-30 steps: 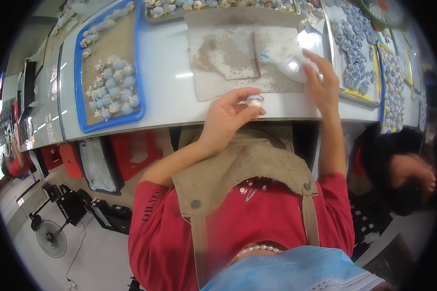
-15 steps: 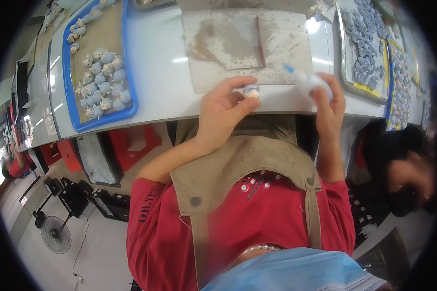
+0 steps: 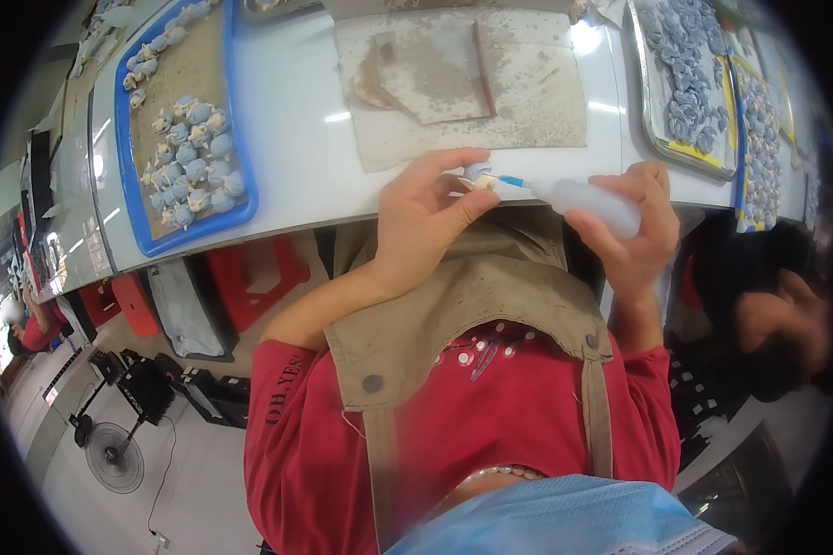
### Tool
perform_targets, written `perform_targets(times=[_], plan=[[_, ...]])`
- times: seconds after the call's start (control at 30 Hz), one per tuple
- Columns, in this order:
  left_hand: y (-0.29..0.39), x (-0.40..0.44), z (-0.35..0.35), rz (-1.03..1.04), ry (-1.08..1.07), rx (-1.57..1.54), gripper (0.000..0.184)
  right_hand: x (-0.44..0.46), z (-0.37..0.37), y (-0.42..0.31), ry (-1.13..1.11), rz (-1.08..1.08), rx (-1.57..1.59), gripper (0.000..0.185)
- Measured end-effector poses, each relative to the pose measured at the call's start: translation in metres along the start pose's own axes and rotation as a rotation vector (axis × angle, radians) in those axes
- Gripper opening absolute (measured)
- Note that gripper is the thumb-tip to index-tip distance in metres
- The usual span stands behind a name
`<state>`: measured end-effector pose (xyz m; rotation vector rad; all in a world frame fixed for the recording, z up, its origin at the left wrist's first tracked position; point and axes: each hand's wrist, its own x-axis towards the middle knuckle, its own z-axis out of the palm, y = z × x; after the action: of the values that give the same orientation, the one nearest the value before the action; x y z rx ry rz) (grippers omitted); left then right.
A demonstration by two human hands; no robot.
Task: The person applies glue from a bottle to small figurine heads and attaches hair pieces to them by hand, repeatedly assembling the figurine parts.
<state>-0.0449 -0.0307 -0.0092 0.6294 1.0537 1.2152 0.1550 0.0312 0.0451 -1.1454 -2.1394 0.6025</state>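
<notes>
Between the thumb and fingers of my left hand point(image 3: 426, 208) is a small blue-and-cream figurine point(image 3: 478, 174), partly covered by the fingertips. My right hand point(image 3: 634, 222) grips a white squeeze bottle point(image 3: 597, 205) lying nearly level. Its blue nozzle point(image 3: 511, 181) points left, and the thin tip is at the figurine; I cannot tell whether it touches. Both hands are over the near edge of the white table point(image 3: 296, 139). Just beyond them lies a stained sheet point(image 3: 537, 92) with a smaller stained piece on top.
To the left, a blue-rimmed tray point(image 3: 250, 185) holds many similar figurines point(image 3: 194, 166). At the right stand a metal tray point(image 3: 652, 120) of blue-grey pieces and a yellow-edged tray point(image 3: 759, 148) of small pieces. A co-worker's blurred arm point(image 3: 787, 319) is at the far right.
My right hand has tipped the bottle over and lowered it, bringing the nozzle left and down to the figurine. My left hand has stayed nearly still, holding the figurine.
</notes>
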Motion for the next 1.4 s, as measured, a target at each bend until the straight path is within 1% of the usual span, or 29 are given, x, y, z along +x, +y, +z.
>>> perform_targets(times=[0.3, 0.37, 0.5, 0.77, 1.0, 1.07, 1.1, 1.17, 1.2, 1.27, 1.33, 1.4], plan=[[-0.002, -0.002, -0.005, 0.020, -0.008, 0.015, 0.037, 0.003, 0.006, -0.006, 0.008, -0.033, -0.040, 0.032], [0.001, -0.004, -0.004, -0.043, -0.006, -0.015, 0.036, 0.000, 0.003, -0.003, -0.011, -0.010, -0.019, 0.029], [0.001, 0.001, -0.001, -0.051, -0.007, -0.092, 0.035, 0.001, 0.001, 0.002, 0.045, 0.027, -0.011, 0.030], [-0.002, 0.009, 0.012, -0.051, -0.022, -0.134, 0.034, 0.006, -0.008, 0.011, 0.025, 0.039, -0.003, 0.028], [0.001, 0.011, 0.005, -0.068, -0.021, -0.162, 0.033, 0.006, -0.004, 0.012, 0.021, 0.055, 0.000, 0.028], [0.002, 0.011, 0.003, -0.125, -0.002, -0.200, 0.032, 0.006, -0.001, 0.014, 0.017, 0.132, 0.035, 0.026], [0.002, 0.011, 0.000, -0.122, -0.003, -0.202, 0.032, 0.006, 0.003, 0.014, 0.017, 0.129, 0.033, 0.026], [0.001, 0.013, -0.006, -0.156, 0.016, -0.233, 0.032, 0.008, 0.012, 0.017, 0.063, 0.333, 0.179, 0.021], [0.002, 0.013, -0.008, -0.155, 0.013, -0.234, 0.032, 0.012, 0.017, 0.021, 0.066, 0.333, 0.177, 0.021], [0.004, 0.012, -0.012, -0.185, 0.011, -0.304, 0.032, 0.026, 0.031, 0.032, 0.127, 0.501, 0.329, 0.020], [0.004, 0.012, -0.016, -0.201, -0.014, -0.351, 0.031, 0.044, 0.048, 0.044, 0.156, 0.490, 0.342, 0.019], [0.005, 0.020, -0.011, -0.220, -0.078, -0.409, 0.029, 0.061, 0.057, 0.065, 0.170, 0.410, 0.229, 0.020]])
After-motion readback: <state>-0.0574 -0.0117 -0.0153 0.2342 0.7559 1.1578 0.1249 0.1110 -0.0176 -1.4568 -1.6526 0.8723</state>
